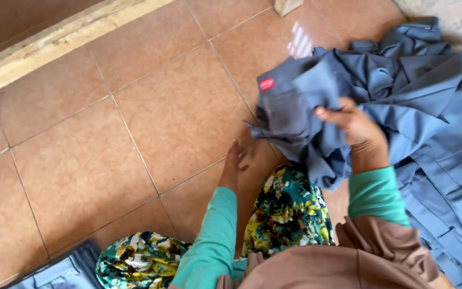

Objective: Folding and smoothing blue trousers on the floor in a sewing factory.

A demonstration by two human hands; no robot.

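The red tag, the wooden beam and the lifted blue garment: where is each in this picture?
red tag (267, 83), head view, middle of the tag.
wooden beam (54, 40), head view, top face along its length.
blue garment (290, 107), head view, flat panel left of the right hand (356, 126).

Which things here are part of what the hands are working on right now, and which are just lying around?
In hand:
- right hand gripping a grey-blue garment
- left hand, open, over the tiled floor
- pile of grey-blue clothes

Lying about:
- folded blue garment
- wooden beam
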